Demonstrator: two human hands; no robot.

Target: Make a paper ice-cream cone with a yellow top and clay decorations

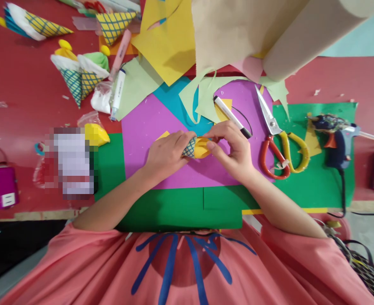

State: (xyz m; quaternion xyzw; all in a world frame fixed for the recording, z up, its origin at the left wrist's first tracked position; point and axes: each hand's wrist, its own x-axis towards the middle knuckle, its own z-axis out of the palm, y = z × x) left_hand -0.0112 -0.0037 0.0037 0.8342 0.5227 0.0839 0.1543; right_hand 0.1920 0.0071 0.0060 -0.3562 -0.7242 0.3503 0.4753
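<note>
Both my hands meet over a purple foam sheet (149, 127) in the middle of the table. My left hand (168, 154) is wrapped round the blue-checked end of a small yellow paper cone (197, 148). My right hand (233, 150) pinches the cone's yellow end with thumb and fingers. A white marker with a black tip (231, 115) lies just beyond my right hand.
Scissors with red and yellow handles (277, 144) lie right of my right hand, with a blue glue gun (336, 142) further right. Finished checked cones (79, 76) sit at the far left, beside another white marker (117, 93). Yellow, green and beige sheets overlap at the back.
</note>
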